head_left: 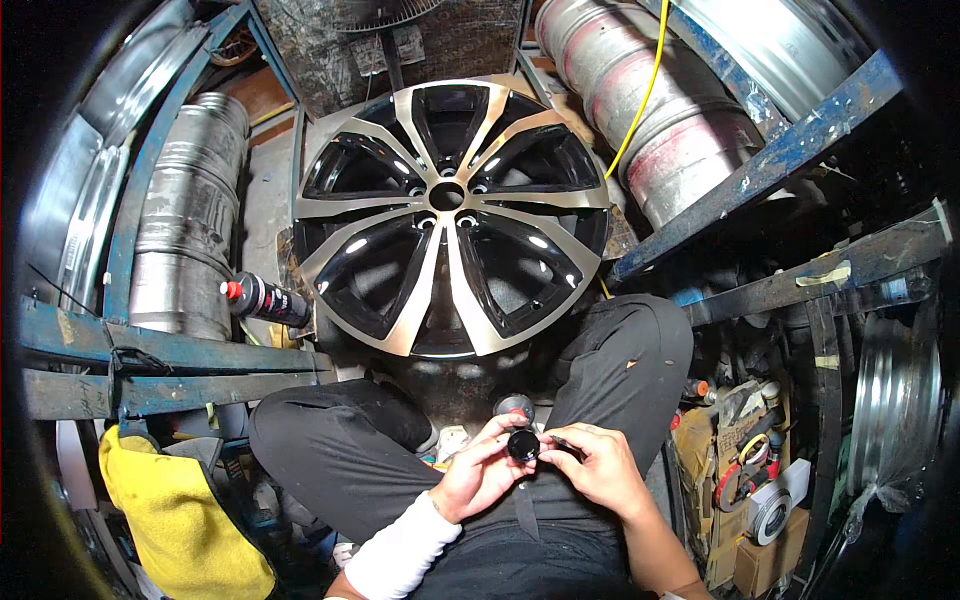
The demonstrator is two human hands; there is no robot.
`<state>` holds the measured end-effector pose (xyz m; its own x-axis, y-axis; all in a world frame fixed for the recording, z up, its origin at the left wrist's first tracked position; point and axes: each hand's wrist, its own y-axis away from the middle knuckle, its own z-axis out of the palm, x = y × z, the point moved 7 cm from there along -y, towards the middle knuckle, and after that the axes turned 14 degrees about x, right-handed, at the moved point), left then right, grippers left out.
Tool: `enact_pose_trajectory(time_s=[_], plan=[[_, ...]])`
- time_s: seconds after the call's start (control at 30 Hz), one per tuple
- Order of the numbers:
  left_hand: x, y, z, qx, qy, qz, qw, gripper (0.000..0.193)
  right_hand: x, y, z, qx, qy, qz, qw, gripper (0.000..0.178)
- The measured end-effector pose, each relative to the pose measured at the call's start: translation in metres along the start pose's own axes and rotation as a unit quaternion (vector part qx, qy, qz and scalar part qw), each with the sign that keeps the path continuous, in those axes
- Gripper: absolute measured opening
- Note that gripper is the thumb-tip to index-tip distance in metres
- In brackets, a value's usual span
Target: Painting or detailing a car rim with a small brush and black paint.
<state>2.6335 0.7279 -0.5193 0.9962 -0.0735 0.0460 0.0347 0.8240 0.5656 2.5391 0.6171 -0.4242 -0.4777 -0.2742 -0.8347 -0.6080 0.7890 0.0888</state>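
Observation:
My left hand (474,478), with a white wrap on its wrist and forearm, grips a small round black cup (523,446) by its side. The cup's dark open mouth faces up. The fingers of my right hand (596,462) are pinched close to the cup's rim, on a thin dark stick-like piece (560,440) mostly hidden by them. Just beyond the cup shows a dark round object with a bit of red (514,406), its kind unclear. In front of my knees lies a large alloy wheel (446,290), its spokes black with bare-metal faces.
A black bottle with a red cap (268,301) lies left of the wheel. Blue metal racks (760,165) holding stacked wheel rims (185,225) flank both sides. A yellow cloth (180,510) hangs at lower left. One yellow cable (645,100) runs down at right.

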Motion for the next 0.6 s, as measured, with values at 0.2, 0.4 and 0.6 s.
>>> enact_pose_trajectory(time_s=[0.2,0.4,0.6], plan=[[0.000,-0.001,0.000,-0.007,0.001,0.008,1.000,0.033,-0.001,0.003,0.002,0.045,0.028,-0.038,0.998,0.018],[0.006,0.001,0.003,0.004,-0.034,0.033,0.999,0.033,-0.008,0.003,-0.022,0.104,0.039,0.006,0.994,0.016],[0.011,0.004,0.007,0.002,-0.030,0.046,0.998,0.034,-0.022,0.002,-0.068,0.161,-0.109,-0.038,0.980,0.024]])
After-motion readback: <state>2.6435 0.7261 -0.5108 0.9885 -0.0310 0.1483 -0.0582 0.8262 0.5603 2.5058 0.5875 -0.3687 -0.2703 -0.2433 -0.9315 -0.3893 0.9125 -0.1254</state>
